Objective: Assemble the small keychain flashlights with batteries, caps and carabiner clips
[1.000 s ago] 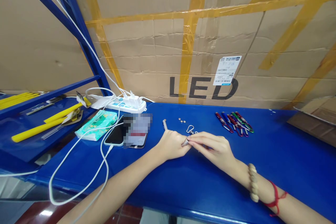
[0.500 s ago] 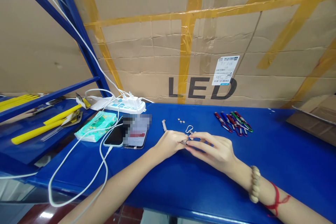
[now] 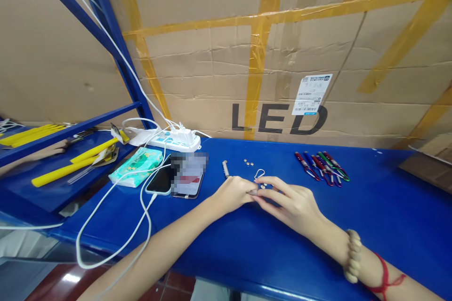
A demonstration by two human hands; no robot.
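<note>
My left hand [image 3: 233, 194] and my right hand [image 3: 287, 202] rest close together on the blue table [image 3: 381, 211], fingertips meeting over a small metal part [image 3: 251, 191] that both pinch. A silver carabiner clip [image 3: 259, 174] lies just beyond the fingers. Three small button cells [image 3: 248, 163] sit behind it. A short silver tube [image 3: 225, 168] lies left of them. Several coloured keychain flashlights [image 3: 323, 165] lie in a row at the right.
Two phones [image 3: 176, 179] on white charging cables lie left of my hands, with a tissue pack [image 3: 134, 166] and a power strip [image 3: 173, 138] behind. Yellow-handled tools [image 3: 70, 163] lie on the lower blue shelf. A large cardboard box marked LED [image 3: 278, 56] backs the table.
My hands have lowered onto the table and the fingers of both have closed tighter around the small part. The view has shifted slightly to the left.
</note>
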